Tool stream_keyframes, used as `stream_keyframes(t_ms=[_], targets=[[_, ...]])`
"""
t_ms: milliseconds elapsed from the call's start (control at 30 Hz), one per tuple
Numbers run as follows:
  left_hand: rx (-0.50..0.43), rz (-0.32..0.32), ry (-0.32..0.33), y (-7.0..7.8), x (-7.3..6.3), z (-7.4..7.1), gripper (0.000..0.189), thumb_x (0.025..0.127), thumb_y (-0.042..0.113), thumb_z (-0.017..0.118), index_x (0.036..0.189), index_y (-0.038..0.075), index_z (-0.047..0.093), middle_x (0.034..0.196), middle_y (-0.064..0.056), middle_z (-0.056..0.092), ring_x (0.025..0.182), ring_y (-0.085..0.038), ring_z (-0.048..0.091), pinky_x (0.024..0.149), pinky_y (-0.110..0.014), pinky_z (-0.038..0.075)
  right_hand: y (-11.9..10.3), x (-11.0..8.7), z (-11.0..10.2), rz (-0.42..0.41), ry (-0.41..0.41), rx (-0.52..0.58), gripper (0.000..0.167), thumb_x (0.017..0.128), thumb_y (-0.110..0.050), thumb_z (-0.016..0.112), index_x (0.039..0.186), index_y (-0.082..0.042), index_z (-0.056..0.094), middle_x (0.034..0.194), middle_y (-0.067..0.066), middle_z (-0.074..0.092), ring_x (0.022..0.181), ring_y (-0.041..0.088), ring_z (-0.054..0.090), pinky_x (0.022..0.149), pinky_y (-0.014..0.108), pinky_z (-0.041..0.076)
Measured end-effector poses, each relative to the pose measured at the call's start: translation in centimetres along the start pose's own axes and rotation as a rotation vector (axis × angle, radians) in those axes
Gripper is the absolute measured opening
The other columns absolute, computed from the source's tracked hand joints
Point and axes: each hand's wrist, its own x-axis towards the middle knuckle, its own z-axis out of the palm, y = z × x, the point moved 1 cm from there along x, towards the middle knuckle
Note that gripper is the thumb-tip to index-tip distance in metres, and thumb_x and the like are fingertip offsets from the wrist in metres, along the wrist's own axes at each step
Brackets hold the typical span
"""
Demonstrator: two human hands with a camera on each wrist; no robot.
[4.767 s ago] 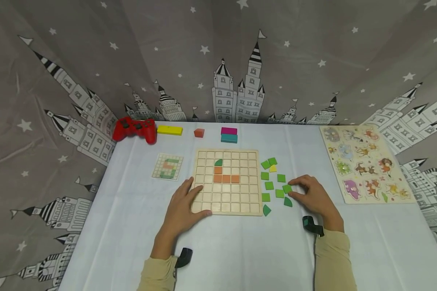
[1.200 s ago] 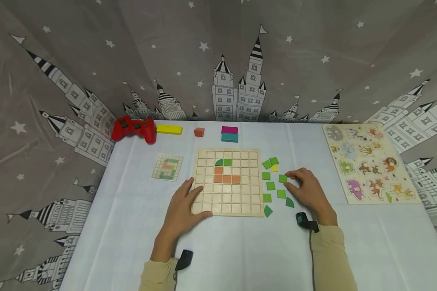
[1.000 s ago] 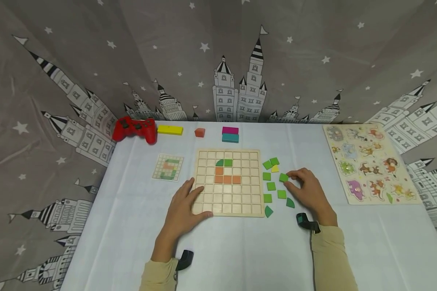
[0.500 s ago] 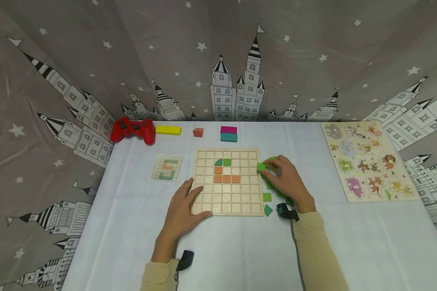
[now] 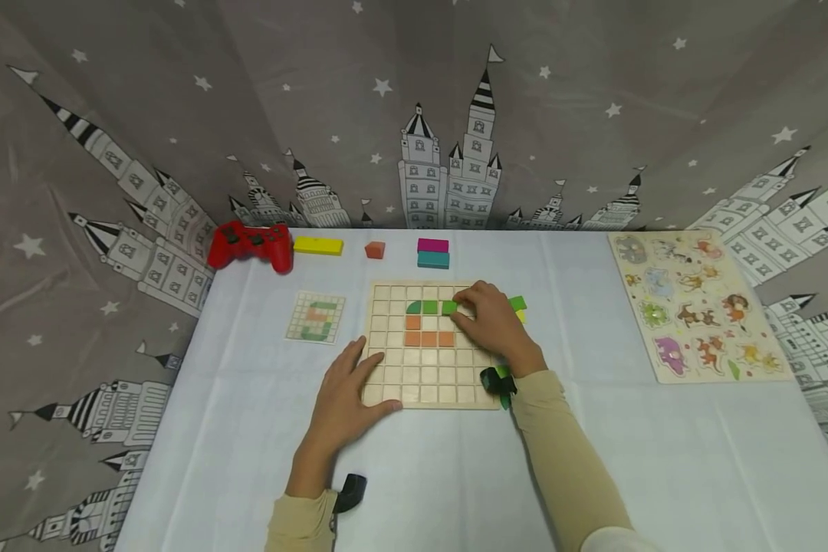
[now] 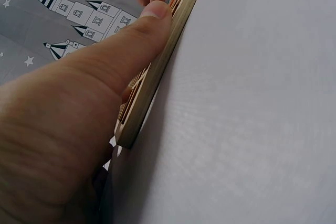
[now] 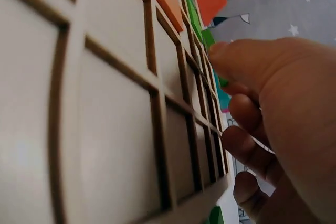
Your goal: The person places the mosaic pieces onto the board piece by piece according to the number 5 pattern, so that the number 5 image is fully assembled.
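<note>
Nearest us, at lower left of centre, the bare left hand lay with thumb and fingers spread apart, touching the lower and left edges of the square pale-wood grid board, a brace we judged useful against sliding. In the middle of the frame, four flat orange square tiles sat in its cells in an L. A little higher, the bare right hand pinched a flat light-green square tile between thumb and fingertips, at the cell just right of a second light-green square tile. We could not tell whether it was seated; to do this well, we would have squared its sides to the raised dividers, lowered it level and let go without nudging its neighbour. Right of centre, the tan sleeve and black wrist camera came close to the loose green tiles along the board's right edge, so we thought a lifted withdrawal safer than a sideways sweep. Beyond the upper edge, a strip of white tablecloth gave room before the teal rectangular block; the red game controller lay well apart at upper left.
</note>
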Motion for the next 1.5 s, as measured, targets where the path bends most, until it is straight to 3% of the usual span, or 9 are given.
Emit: stream_keyframes(t_ms=[367,567,833,967,1100,1267,1500], targets=[[-0.013,-0.008,-0.003,0.0,-0.1,-0.2,0.090,0.072,0.056,0.087,0.147,0.017,0.056,0.168,-0.009,0.029,0.156,-0.035,0.023,0.122,-0.063,0.027,-0.9,1.0,0.4,0.004,-0.019,-0.084,0.031,0.098,-0.028,0.064,0.123,-0.011,0.071,0.119,0.011,0.065,0.113,0.032,0.059,0.101,0.052,0.048],[-0.012,0.005,-0.002,0.0,0.0,-0.1,0.090,0.072,0.055,0.087,0.147,0.017,0.055,0.168,-0.009,0.029,0.156,-0.035,0.024,0.122,-0.062,0.028,-1.1,0.8,0.2,0.046,-0.029,-0.065,0.033,0.098,-0.027,0.063,0.124,-0.010,0.071,0.121,0.012,0.065,0.116,0.032,0.058,0.104,0.050,0.047],[-0.008,0.010,0.003,0.1,0.0,-0.2,0.090,0.072,0.056,0.087,0.147,0.016,0.056,0.168,-0.010,0.030,0.156,-0.036,0.024,0.122,-0.062,0.027,-1.1,0.5,0.1,0.079,-0.007,-0.033,0.032,0.097,-0.026,0.065,0.124,-0.012,0.072,0.114,0.010,0.067,0.103,0.028,0.060,0.094,0.046,0.051],[0.000,0.010,0.007,0.0,-0.1,-0.1,0.089,0.073,0.057,0.086,0.146,0.016,0.056,0.167,-0.010,0.030,0.155,-0.037,0.025,0.122,-0.062,0.028,-0.8,0.3,0.1,0.081,-0.010,-0.003,0.034,0.098,-0.028,0.066,0.128,-0.013,0.071,0.117,0.010,0.067,0.107,0.028,0.060,0.096,0.046,0.051],[0.002,0.012,0.009,-0.1,-0.1,-0.1,0.089,0.073,0.057,0.086,0.147,0.017,0.055,0.167,-0.010,0.030,0.155,-0.037,0.025,0.122,-0.062,0.028,0.4,-0.2,-0.7,0.090,-0.001,0.043,0.037,0.100,-0.030,0.065,0.132,-0.011,0.068,0.115,0.011,0.066,0.104,0.028,0.060,0.096,0.046,0.051],[0.000,0.008,0.010,0.0,-0.1,-0.1,0.089,0.073,0.056,0.086,0.146,0.017,0.056,0.168,-0.009,0.030,0.155,-0.036,0.025,0.122,-0.062,0.028,3.2,-1.1,-3.3,0.139,0.040,0.077,0.035,0.102,-0.024,0.059,0.133,-0.008,0.066,0.115,0.014,0.065,0.100,0.030,0.060,0.092,0.048,0.051],[-0.008,0.005,0.001,0.1,-0.1,-0.2,0.088,0.074,0.056,0.086,0.146,0.016,0.056,0.168,-0.010,0.030,0.156,-0.037,0.024,0.122,-0.063,0.027,8.0,-2.6,-6.0,0.214,-0.008,0.086,0.045,0.095,-0.008,0.053,0.139,-0.009,0.062,0.133,0.017,0.061,0.126,0.037,0.055,0.111,0.057,0.043]])
